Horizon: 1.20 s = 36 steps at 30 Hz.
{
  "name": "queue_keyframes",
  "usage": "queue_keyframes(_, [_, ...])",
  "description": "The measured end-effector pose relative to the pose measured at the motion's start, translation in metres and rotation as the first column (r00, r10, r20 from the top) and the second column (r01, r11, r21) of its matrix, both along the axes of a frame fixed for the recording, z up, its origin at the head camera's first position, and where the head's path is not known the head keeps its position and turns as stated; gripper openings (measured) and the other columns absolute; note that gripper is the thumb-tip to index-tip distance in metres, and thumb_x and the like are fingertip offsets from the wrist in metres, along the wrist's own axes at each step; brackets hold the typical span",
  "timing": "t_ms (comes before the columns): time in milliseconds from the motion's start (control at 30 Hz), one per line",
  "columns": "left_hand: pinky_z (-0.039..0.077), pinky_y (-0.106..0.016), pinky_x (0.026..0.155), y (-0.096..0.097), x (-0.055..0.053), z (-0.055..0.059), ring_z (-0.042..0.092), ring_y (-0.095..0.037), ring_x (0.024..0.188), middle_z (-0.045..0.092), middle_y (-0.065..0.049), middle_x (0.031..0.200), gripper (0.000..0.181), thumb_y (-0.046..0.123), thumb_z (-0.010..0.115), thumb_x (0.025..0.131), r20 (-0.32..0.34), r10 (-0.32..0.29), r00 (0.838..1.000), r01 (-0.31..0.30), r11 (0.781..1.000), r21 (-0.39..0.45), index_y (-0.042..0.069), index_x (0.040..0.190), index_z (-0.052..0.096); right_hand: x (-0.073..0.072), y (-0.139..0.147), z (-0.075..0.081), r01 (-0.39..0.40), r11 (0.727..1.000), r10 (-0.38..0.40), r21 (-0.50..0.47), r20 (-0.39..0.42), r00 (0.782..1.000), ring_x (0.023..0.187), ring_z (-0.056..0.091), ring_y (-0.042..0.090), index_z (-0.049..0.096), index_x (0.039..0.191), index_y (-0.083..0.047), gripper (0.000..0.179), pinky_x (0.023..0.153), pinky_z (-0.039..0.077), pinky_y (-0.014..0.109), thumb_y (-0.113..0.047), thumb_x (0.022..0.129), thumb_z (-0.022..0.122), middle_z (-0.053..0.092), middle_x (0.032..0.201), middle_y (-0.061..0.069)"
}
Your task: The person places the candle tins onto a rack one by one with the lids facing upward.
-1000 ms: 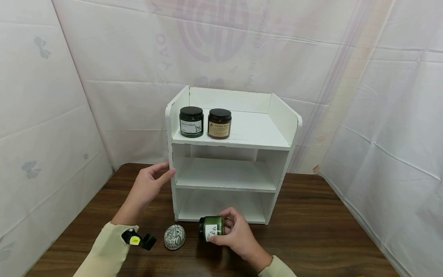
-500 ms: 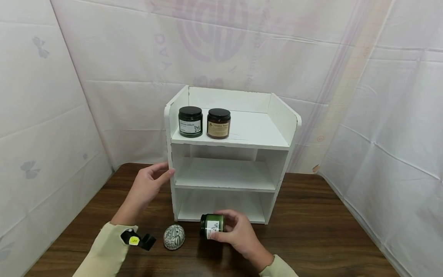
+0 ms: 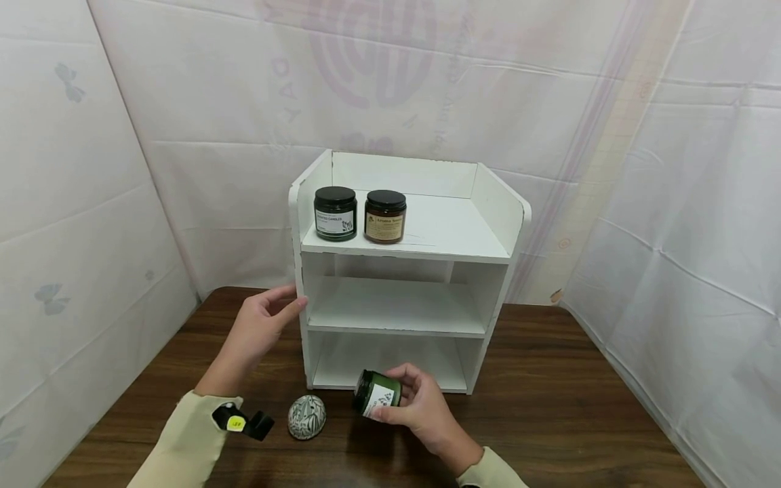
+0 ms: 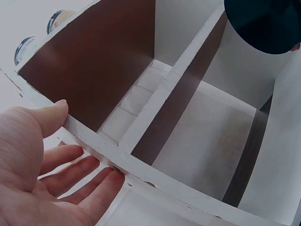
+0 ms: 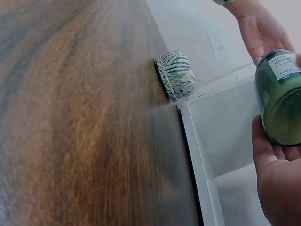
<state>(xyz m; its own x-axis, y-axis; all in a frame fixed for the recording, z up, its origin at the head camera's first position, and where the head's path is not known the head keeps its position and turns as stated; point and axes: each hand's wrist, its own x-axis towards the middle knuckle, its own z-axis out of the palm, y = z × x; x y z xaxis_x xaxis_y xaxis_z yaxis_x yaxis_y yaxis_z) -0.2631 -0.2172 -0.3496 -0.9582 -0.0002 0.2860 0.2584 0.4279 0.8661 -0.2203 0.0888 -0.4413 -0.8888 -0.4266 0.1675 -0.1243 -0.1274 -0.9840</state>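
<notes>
My right hand [image 3: 422,410] grips a green glass candle jar [image 3: 383,396] with a black lid and a white label. The jar is tilted, lid toward the left, above the table before the bottom shelf; the right wrist view shows its base and its "Scented" label [image 5: 284,67]. My left hand [image 3: 261,324] touches the left side panel of a white wooden shelf unit [image 3: 395,327], thumb at the front edge and fingers loosely extended along the outer face. Close to the right hand, a round patterned tin [image 3: 307,417] in black, white and green rests on the table.
Two lidded jars stand upright at the left of the top shelf: a dark green candle jar [image 3: 335,214] and an amber jar [image 3: 386,217] with a tan label. Beneath is a dark wooden table [image 3: 549,407]. White sheeting [image 3: 659,203] hangs behind and at both sides.
In my right hand the candle jar has tipped from lying nearly level to slanting, its lid end higher, and shifted slightly up. The left hand stays against the shelf unit.
</notes>
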Motion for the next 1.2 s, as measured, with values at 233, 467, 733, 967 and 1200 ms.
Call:
queue_keyframes(233, [0.048,-0.015,0.088,0.0002,0.0011,0.0016,0.059,-0.026,0.124,0.062,-0.016,0.142,0.062,0.047,0.064,0.100,0.011,-0.006,1.000,0.006,1.000,0.009,0.005,0.146,0.056,-0.0018,-0.0003,-0.0046,-0.036,0.994,0.035,-0.104,-0.013,0.999,0.095,0.067,0.014,0.048,0.120,0.011,0.057,0.078,0.060,0.028,0.004,0.076,0.084,0.064,0.117,0.003])
queue_keyframes(467, [0.047,-0.016,0.089,-0.0001,0.0016,0.0023,0.058,-0.030,0.128,0.061,-0.017,0.143,0.064,0.047,0.064,0.100,0.021,-0.005,1.000,0.005,1.000,0.011,0.004,0.147,0.054,-0.0024,0.0014,-0.0035,-0.067,0.992,0.065,-0.103,-0.026,0.998,0.100,0.067,0.013,0.045,0.137,0.015,0.071,0.080,0.060,0.027,-0.001,0.080,0.084,0.065,0.122,0.002])
queue_keyframes(733, [0.048,-0.017,0.088,0.0000,0.0025,0.0022,0.058,-0.028,0.126,0.061,-0.016,0.143,0.065,0.048,0.063,0.101,0.029,0.002,1.000,-0.002,1.000,0.002,0.004,0.147,0.054,-0.0023,0.0039,0.0020,-0.027,0.999,0.027,-0.020,-0.013,1.000,0.095,0.067,0.011,0.051,0.138,0.016,0.067,0.080,0.059,0.027,0.001,0.080,0.083,0.069,0.116,0.001])
queue_keyframes(967, [0.048,-0.016,0.087,0.0001,0.0023,0.0014,0.058,-0.026,0.124,0.061,-0.015,0.143,0.064,0.048,0.064,0.100,0.023,0.001,1.000,-0.002,1.000,0.006,0.005,0.146,0.055,-0.0029,0.0055,0.0027,-0.035,0.999,0.033,-0.039,-0.043,0.999,0.098,0.067,0.010,0.052,0.137,0.016,0.067,0.082,0.059,0.025,-0.002,0.080,0.082,0.070,0.117,-0.002])
queue_keyframes(1200, [0.048,-0.015,0.087,0.0000,0.0018,0.0011,0.059,-0.026,0.123,0.062,-0.015,0.142,0.062,0.047,0.064,0.100,0.016,-0.002,1.000,0.002,1.000,0.007,0.005,0.146,0.056,-0.0042,0.0042,0.0028,-0.056,0.997,0.051,-0.057,-0.082,0.995,0.104,0.067,0.010,0.051,0.136,0.016,0.069,0.086,0.057,0.023,-0.003,0.079,0.085,0.071,0.120,0.003])
